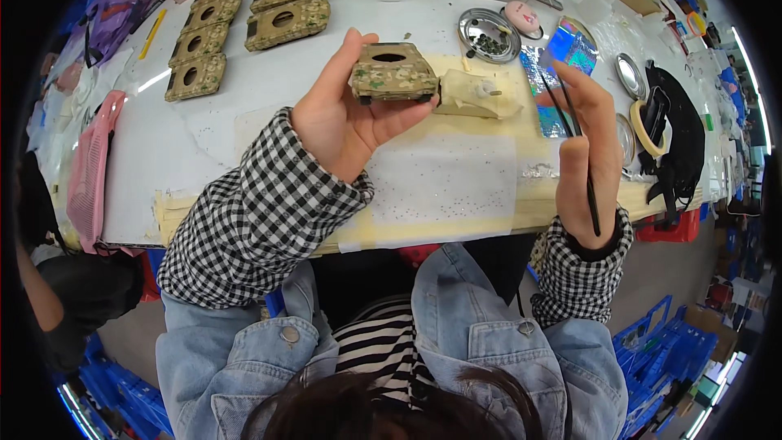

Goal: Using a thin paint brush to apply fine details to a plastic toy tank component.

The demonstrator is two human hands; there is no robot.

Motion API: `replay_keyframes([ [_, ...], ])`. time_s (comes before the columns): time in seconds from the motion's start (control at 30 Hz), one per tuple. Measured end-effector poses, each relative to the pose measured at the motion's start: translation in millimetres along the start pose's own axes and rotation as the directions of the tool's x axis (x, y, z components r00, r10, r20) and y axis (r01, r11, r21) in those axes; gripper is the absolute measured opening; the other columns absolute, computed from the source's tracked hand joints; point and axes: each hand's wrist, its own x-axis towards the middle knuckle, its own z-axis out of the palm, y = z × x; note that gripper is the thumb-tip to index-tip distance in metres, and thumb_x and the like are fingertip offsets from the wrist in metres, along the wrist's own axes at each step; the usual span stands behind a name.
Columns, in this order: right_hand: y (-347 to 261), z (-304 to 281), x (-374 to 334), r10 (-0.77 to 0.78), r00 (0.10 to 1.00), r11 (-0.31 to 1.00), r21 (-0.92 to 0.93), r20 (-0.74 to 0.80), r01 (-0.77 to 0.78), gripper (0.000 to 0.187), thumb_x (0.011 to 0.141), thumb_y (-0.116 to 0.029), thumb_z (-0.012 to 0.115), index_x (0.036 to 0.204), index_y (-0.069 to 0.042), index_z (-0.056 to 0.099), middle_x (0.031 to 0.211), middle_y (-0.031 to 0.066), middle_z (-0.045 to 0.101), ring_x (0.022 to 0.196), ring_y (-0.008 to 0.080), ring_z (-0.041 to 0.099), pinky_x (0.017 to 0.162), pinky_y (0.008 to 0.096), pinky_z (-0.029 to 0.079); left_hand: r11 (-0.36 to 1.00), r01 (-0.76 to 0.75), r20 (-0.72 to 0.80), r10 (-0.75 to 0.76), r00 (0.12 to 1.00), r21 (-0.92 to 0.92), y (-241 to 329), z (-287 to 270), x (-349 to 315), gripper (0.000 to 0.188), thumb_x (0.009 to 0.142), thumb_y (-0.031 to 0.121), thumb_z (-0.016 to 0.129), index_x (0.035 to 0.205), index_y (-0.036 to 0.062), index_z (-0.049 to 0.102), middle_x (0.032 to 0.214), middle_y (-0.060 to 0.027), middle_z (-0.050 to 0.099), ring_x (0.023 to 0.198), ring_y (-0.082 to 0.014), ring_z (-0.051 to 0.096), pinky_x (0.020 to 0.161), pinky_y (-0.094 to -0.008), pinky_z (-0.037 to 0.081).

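Observation:
A camouflage-painted toy vehicle body (395, 80), boxy with a dark oval hole on top, rests in my left hand (334, 118). The fingers curl underneath it and the thumb stands up beside it. My right hand (601, 126) grips thin black tweezers (593, 191), their points directed up and away near a shiny holographic sheet (577, 49). Whether the tips pinch anything is too small to tell. Between the hands sits a block wrapped in cream tape (481, 96). Beyond it, a round metal dish (463, 26) holds several small dark green parts (493, 44).
Several more camouflage vehicle bodies (287, 24) stand in rows at the far left. A pink mesh bag (91, 175) hangs at the left edge. To the right lie a tape roll (649, 140) and a black bag (688, 138). A white sheet (444, 183) covers the near table.

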Motion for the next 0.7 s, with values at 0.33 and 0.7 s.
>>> replay_keyframes([
  [0.33, 8, -9, -77, 0.398, 0.896, 0.821, 0.359, 0.195, -0.443, 0.016, 0.084, 0.001, 0.060, 0.100, 0.005, 0.061, 0.096, 0.0117, 0.064, 0.090, 0.0153, 0.060, 0.081, 0.0246, 0.045, 1.000, 0.016, 0.098, -0.015, 0.995, -0.005, -3, -8, 2, 0.039, 0.098, 0.035, 0.037, 0.123, 0.0055, 0.041, 0.123, -0.0282, 0.049, 0.097, -0.0315, 0.062, 0.079, -0.0317, 0.059],
  [0.7, 9, -2, -85, 0.476, 0.864, 0.763, 0.411, 0.165, -0.499, 0.015, 0.091, -0.007, 0.055, 0.096, 0.006, 0.060, 0.089, 0.0091, 0.063, 0.083, 0.0126, 0.058, 0.075, 0.0234, 0.045, 1.000, 0.018, 0.131, -0.019, 0.991, 0.004, -1, -9, 1, 0.041, 0.099, 0.035, 0.036, 0.126, 0.0040, 0.040, 0.124, -0.0284, 0.048, 0.097, -0.0317, 0.062, 0.080, -0.0322, 0.058],
])
